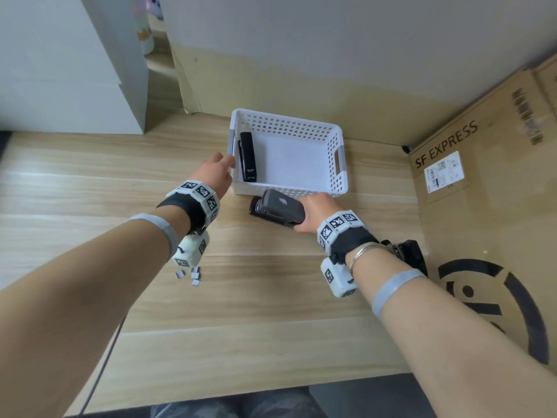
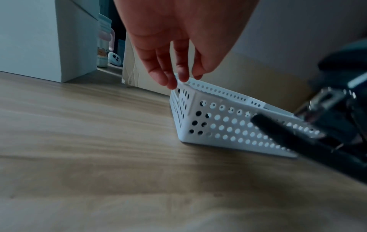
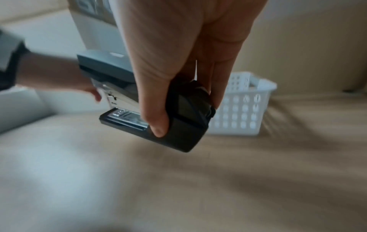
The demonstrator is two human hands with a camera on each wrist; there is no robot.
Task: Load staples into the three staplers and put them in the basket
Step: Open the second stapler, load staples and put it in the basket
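Observation:
A white perforated basket [image 1: 340, 176] stands at the back of the wooden table, with a slim black stapler [image 1: 248, 156] lying along its left side. My left hand [image 1: 224, 164] reaches to the basket's left near corner; in the left wrist view its straight fingertips [image 2: 170, 81] touch the basket [image 2: 228, 125] at the rim. My right hand [image 1: 312, 211] grips a dark grey stapler [image 1: 277, 209] by its rear end, just above the table in front of the basket. The right wrist view shows this hand [image 3: 186, 116] wrapped around the stapler [image 3: 123, 70], whose jaws gape slightly. A third black stapler [image 1: 411, 254] lies behind my right wrist.
Small staple strips [image 1: 190, 274] lie on the table under my left wrist. A large cardboard box [image 1: 482, 191] marked SF EXPRESS borders the table on the right. A white cabinet [image 1: 75, 70] stands at the back left. The table's front edge runs near my lap.

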